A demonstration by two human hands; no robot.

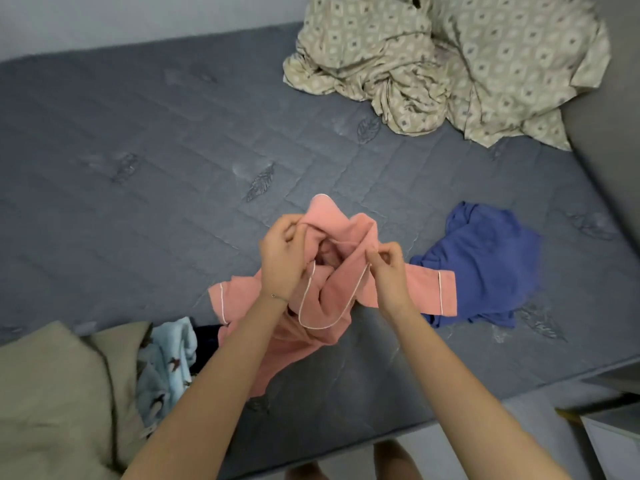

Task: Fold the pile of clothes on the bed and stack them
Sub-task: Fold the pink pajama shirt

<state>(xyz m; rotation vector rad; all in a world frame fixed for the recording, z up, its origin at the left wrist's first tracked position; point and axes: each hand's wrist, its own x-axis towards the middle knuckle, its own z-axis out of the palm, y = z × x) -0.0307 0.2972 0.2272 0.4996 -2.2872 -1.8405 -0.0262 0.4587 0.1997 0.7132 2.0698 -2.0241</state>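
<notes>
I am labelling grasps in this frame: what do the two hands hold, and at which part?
Both hold the pink shirt: the left hand grips its bunched upper edge, the right hand pinches its white-piped edge.

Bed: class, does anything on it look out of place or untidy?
The patterned sheet lies crumpled in the far right corner of the bed, not spread flat. A blue garment lies rumpled right of the pink shirt held by left hand and right hand.
</notes>
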